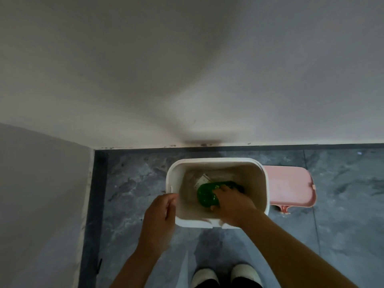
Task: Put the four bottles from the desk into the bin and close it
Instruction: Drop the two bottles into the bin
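Observation:
A white bin (217, 222) stands open on the floor below me, by the wall. My right hand (230, 200) reaches down into it and grips a green bottle (206, 194) that lies on its side inside. Under the green bottle I make out a clear bottle with a white label (202, 180) on the bin's bottom. My left hand (161, 213) rests at the bin's left rim with its fingers curled; nothing shows in it. The bin's pink lid (291, 186) hangs swung open on the right side.
A white wall (187, 80) rises right behind the bin, and another wall (41, 194) closes the left side. The floor (342, 225) is dark grey marbled tile. My two feet in white shoes (226, 275) stand just in front of the bin.

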`<state>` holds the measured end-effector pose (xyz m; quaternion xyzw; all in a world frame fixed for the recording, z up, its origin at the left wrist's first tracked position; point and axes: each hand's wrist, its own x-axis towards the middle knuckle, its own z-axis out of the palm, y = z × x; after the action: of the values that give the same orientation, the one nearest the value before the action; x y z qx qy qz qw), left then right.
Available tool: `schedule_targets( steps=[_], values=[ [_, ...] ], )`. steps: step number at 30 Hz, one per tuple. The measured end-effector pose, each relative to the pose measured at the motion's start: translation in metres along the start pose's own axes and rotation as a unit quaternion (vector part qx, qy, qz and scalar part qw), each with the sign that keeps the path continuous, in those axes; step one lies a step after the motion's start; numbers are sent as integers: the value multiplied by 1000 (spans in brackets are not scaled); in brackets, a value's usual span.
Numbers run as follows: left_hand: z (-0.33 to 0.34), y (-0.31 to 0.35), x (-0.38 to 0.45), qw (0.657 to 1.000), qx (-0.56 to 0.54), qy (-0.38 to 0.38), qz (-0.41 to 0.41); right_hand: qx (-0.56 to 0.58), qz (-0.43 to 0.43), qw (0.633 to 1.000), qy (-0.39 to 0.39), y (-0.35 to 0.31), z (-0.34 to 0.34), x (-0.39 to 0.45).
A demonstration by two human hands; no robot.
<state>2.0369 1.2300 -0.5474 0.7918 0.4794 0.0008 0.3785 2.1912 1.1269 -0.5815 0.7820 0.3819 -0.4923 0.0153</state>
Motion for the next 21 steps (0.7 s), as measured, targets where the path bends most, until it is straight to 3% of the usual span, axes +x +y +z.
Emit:
schedule_targets(
  steps=[8,21],
  values=[
    [-52,28,-48,990,-60,-17,-125,198,52,976,79,-12,-19,-108],
    [-201,98,-175,971,-73,-50,-221,246,149,955,66,-68,-72,-302]
  ],
)
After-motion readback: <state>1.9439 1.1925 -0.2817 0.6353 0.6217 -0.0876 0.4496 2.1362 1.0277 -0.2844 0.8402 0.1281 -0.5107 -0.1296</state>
